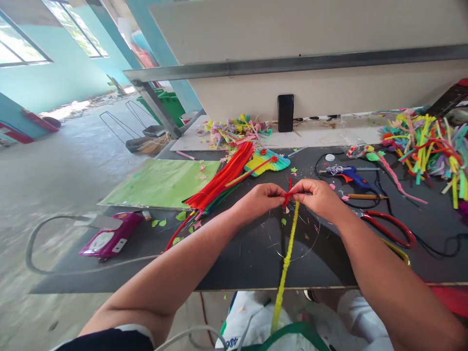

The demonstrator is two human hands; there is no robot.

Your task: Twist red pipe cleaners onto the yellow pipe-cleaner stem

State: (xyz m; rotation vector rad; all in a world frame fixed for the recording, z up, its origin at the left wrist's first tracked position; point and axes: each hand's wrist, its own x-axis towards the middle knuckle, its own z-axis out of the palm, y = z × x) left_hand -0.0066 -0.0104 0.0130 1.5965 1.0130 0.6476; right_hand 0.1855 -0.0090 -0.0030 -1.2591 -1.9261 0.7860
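While turquoise walls (68,90) filled the upper left of the frame above a concrete floor (86,156), a dark surface (234,263) spanned the lower middle, carrying a bundle of red pipe cleaners (221,179) left of center and red-handled scissors (412,238) at right. Both forearms (193,256) angled inward from the bottom corners; near mid-frame, the left hand (261,199) and right hand (315,196), fingers pinched narrow, held a red pipe cleaner (288,196) between them, just beside a yellow fuzzy strand (288,251) that ran toward the bottom edge.
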